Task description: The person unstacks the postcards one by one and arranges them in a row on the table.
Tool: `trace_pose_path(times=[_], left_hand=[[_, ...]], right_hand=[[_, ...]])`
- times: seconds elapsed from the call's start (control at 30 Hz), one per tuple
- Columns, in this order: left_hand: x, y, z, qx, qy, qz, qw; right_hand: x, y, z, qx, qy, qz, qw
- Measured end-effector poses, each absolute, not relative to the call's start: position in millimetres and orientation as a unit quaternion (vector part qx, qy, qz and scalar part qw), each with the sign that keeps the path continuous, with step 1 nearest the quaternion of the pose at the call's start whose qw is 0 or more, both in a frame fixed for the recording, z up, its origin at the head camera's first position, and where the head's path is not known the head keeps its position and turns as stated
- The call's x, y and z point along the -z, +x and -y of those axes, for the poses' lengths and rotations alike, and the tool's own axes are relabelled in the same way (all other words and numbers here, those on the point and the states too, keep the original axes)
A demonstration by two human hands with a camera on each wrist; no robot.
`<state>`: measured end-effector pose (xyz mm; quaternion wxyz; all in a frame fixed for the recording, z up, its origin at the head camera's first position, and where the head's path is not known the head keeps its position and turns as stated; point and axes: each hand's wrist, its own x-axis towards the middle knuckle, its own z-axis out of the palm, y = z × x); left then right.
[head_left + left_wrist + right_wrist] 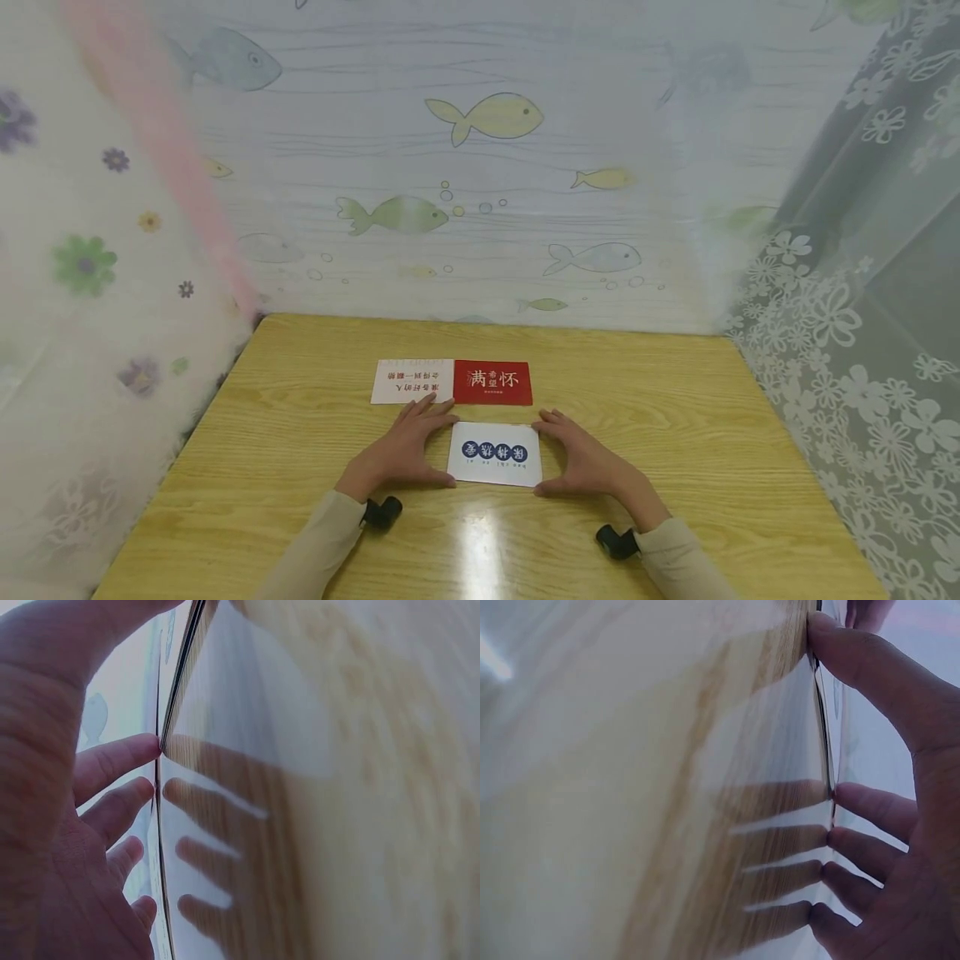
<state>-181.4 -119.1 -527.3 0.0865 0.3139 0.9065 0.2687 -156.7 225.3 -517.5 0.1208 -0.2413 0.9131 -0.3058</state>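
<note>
A white card (495, 472) with a row of blue discs bearing white characters lies between the two hands near the table's middle. My left hand (403, 447) holds its left side, the thumb at the near corner and a finger at the far corner. On the opposite side my right hand (588, 460) grips the two right corners the same way. Just beyond are a red card (517, 393) with white characters and a pale card (390, 392) with red characters, edge to edge. The left fingertips reach close to the pale card. Both wrist views show the white card nearly edge-on.
The wood-grain table (660, 375) is glossy, with a bright reflection near its front. Behind it hangs a fish-printed curtain (480, 183). Flowered cloth (82, 350) borders the left side, and a lace-patterned curtain (847, 375) borders the right.
</note>
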Motion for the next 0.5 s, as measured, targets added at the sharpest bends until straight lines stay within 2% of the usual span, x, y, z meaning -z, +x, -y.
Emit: trace_pose_path(times=[0.5], left_hand=[[529.5, -184.2, 117.7, -0.271, 0.311, -0.907, 0.084]], right_hand=[[512.9, -155.1, -223.0, 0.298, -0.246, -0.915, 0.115]])
